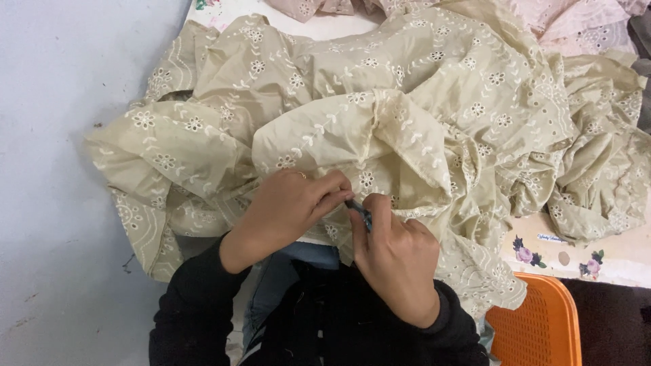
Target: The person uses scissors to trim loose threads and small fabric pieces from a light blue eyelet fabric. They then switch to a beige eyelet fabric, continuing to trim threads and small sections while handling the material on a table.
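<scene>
A large beige cloth (380, 108) with white embroidered flowers and eyelets lies bunched in folds over a table. My left hand (288, 207) pinches a fold of this cloth at its near edge. My right hand (397, 254) is closed on a small dark tool (359, 211), which looks like thread snips; its tip touches the cloth just beside my left fingertips. Both hands meet at the same spot, close to my body. Black sleeves cover both forearms.
Pink embroidered cloth (576, 24) lies at the far right edge. The table cover (610, 254) is pale with small flower prints. An orange perforated plastic chair (542, 325) stands at the lower right. A pale grey floor (61, 169) fills the left side.
</scene>
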